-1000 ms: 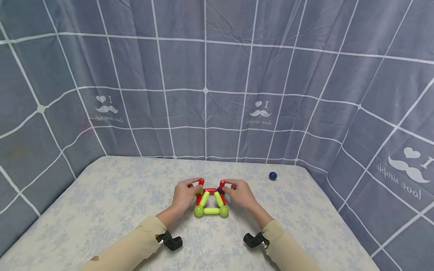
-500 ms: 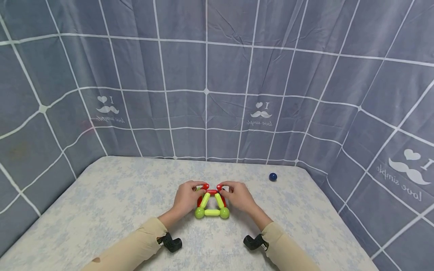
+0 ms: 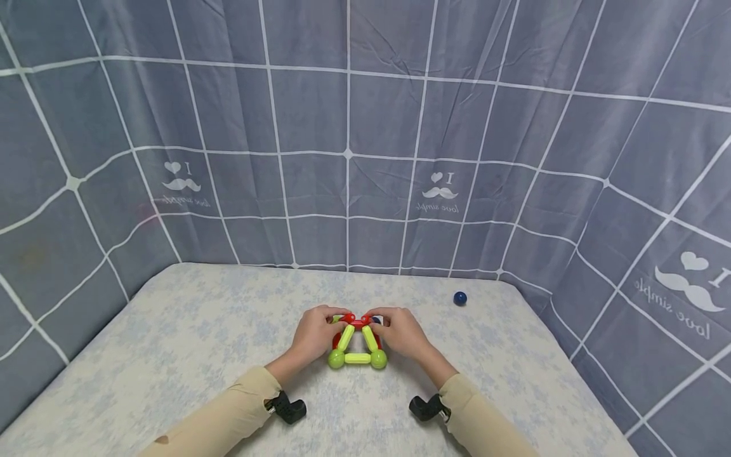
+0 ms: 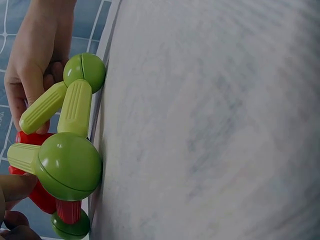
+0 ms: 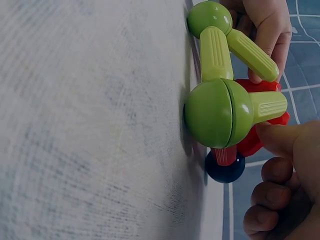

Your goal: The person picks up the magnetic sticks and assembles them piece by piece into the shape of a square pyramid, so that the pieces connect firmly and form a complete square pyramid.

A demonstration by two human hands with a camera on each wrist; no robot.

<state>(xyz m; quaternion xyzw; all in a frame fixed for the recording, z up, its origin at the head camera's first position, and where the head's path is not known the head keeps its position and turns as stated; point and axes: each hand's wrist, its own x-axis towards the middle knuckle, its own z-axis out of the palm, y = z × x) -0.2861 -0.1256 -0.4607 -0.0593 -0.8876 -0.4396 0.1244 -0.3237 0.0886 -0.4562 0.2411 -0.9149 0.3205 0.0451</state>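
Note:
A frame of toy balls and rods stands on the table between my hands. A yellow-green rod (image 3: pixel 358 358) joins its two near green balls (image 3: pixel 336 359), and a yellow-green rod leans up from each. Behind, a smaller-looking green ball (image 4: pixel 71 226) shows in the left wrist view, and a dark blue ball (image 5: pixel 226 167) in the right wrist view. My left hand (image 3: pixel 313 333) pinches a red rod (image 3: pixel 347 318) at the back left. The right hand (image 3: pixel 404 331) pinches another red rod (image 3: pixel 366 319), tilted inward. Fingers partly hide both rods, whose tips nearly meet.
One loose dark blue ball (image 3: pixel 459 298) lies toward the back right of the patterned tabletop (image 3: pixel 228 317). A blue-grey checked curtain (image 3: pixel 308 190) hangs behind and along both sides. Black wrist cameras (image 3: pixel 290 409) jut inward from the sleeves.
The two red rods, more upright a second ago, have tilted inward until their tips are close together. Both hands keep their pinch and have barely shifted. The loose blue ball stays put.

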